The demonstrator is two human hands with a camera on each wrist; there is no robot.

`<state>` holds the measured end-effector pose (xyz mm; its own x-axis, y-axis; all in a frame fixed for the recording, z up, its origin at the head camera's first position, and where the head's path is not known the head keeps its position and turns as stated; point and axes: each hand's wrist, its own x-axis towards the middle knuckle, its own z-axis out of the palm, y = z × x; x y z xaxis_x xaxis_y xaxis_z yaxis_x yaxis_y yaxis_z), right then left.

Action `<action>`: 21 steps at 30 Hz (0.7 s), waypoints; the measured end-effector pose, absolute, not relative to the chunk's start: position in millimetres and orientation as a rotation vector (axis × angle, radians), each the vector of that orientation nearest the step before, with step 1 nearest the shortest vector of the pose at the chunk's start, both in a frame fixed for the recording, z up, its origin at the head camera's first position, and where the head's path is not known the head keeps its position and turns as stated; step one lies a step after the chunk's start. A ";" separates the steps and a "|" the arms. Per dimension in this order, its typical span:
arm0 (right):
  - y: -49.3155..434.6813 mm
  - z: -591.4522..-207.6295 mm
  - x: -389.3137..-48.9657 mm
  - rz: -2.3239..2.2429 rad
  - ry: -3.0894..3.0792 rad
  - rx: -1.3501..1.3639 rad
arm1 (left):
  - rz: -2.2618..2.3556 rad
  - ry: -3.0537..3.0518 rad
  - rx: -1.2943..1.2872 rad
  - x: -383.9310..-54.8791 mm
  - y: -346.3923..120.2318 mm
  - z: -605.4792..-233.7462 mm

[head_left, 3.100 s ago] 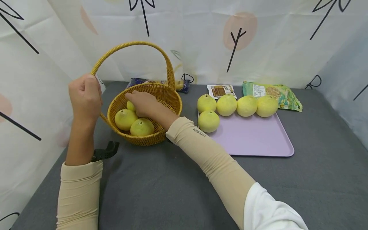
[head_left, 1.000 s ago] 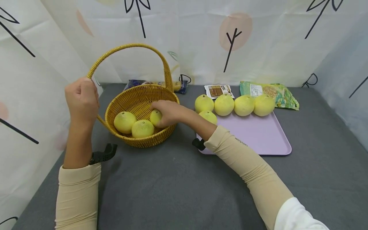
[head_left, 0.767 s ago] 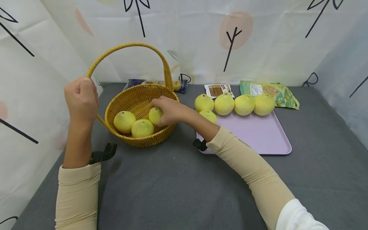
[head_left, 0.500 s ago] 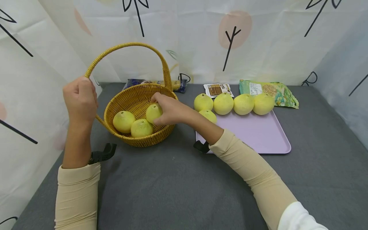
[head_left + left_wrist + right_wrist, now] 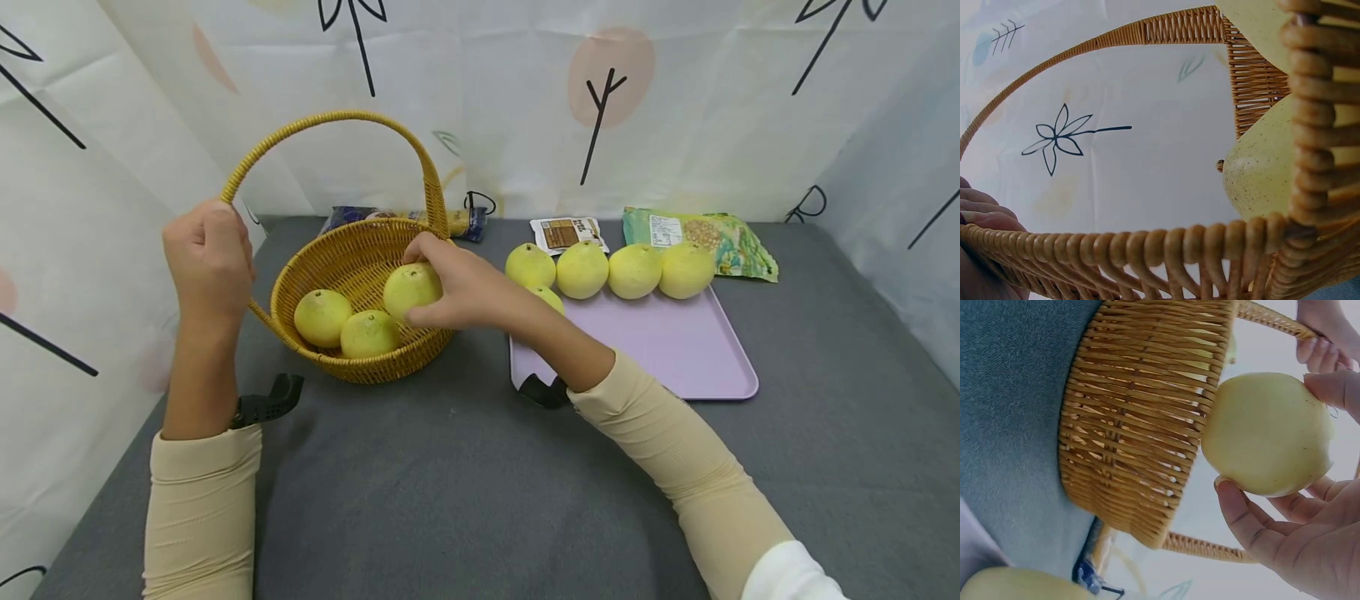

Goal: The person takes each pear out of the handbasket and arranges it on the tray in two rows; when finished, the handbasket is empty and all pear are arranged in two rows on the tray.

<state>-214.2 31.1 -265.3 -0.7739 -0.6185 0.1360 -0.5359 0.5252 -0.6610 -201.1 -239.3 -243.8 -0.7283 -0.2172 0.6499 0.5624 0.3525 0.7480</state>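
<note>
My left hand (image 5: 210, 258) grips the handle of a yellow wicker basket (image 5: 341, 254) on its left side. In the left wrist view, a few fingers of that hand (image 5: 988, 212) show beside the woven handle. My right hand (image 5: 472, 287) holds a pale yellow pear (image 5: 411, 290) over the basket's right side. The right wrist view has this pear (image 5: 1266, 434) between thumb and fingers, raised to the basket rim. Two other pears, one at the left (image 5: 322, 317) and one in front (image 5: 370, 334), lie in the basket.
Right of the basket, a lilac tray (image 5: 652, 350) bears several pears (image 5: 582, 270), one partly hidden by my right arm. Behind stand a green snack bag (image 5: 723, 242), a small brown-and-white packet (image 5: 567, 233) and a blue-and-yellow package (image 5: 467, 223). A patterned cloth hangs at the back.
My right hand was deep in the basket at its far left; it has moved right and, in the last second, lifted a pear toward the rim. My left hand still grips the handle.
</note>
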 end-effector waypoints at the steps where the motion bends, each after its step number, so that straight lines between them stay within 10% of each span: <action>1: 34.2 -264.8 -212.3 -1.094 2.645 -1.004 | -1.428 -1.922 -0.316 -201.1 -239.0 -244.0; 21: 108.8 -253.3 -178.7 -1.236 2.668 -0.900 | -1.482 -1.931 -0.273 -201.6 -239.3 -244.0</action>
<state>-178.7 108.8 -253.3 -0.8266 -0.5342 0.1771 -0.4806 0.5062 -0.7161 -201.6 -239.3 -244.0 -0.7478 -0.2311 0.6224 0.5416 0.3298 0.7732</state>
